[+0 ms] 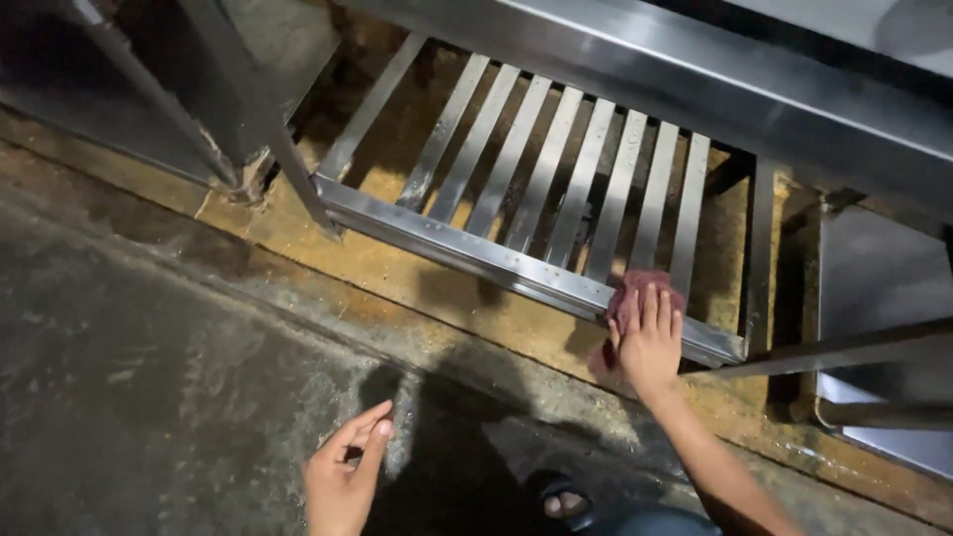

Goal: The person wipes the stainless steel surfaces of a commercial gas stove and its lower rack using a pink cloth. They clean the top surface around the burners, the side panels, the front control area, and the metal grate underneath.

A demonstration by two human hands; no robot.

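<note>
Pressing: right hand (650,342) flat, fingers spread on maroon cloth (640,288) | left hand (342,476) loosely open, empty

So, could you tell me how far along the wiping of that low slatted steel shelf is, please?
Done: hard to judge; the slats shine, but no wiped patch stands out. In hand: the right hand presses a reddish cloth on the shelf's front rail, near its right end. The left hand hangs free above the floor. Left: brownish grime under and around the shelf.

Both forearms are bare (no sleeves showing), and a dark open-toed sandal (566,501) covers one foot.
</note>
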